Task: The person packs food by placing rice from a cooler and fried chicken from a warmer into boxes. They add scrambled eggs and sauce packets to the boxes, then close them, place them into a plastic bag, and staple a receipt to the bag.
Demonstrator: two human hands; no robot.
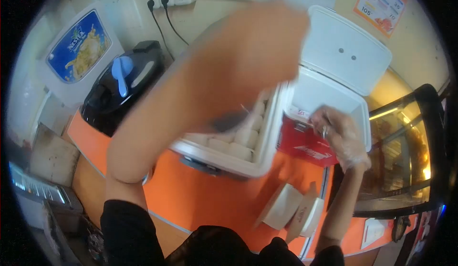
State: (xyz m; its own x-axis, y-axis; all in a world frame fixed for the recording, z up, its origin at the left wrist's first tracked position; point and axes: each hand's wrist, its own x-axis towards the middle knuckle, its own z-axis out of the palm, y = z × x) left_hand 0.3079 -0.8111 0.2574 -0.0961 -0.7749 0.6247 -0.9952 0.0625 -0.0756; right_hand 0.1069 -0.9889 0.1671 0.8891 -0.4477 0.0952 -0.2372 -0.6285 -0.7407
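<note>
My left forearm sweeps across the middle of the view, heavily blurred, with my left hand (267, 42) raised near the wall above a white foam box (265, 163). Pale round buns (238, 144) fill that box. Something grey and translucent (229, 120) hangs under the arm; whether the hand holds it is unclear. My right hand (341, 139), in a thin clear plastic glove, has curled fingers at the rim of a red and white cooler (305, 147) whose lid (346, 49) stands open. A small shiny bit shows at its fingertips.
An orange counter (205, 199) carries two folded white paper boxes (291, 209) near its front edge. A black cooker with a blue spoon (121, 87) sits at the left under wall sockets. A glass display case (405, 161) stands on the right.
</note>
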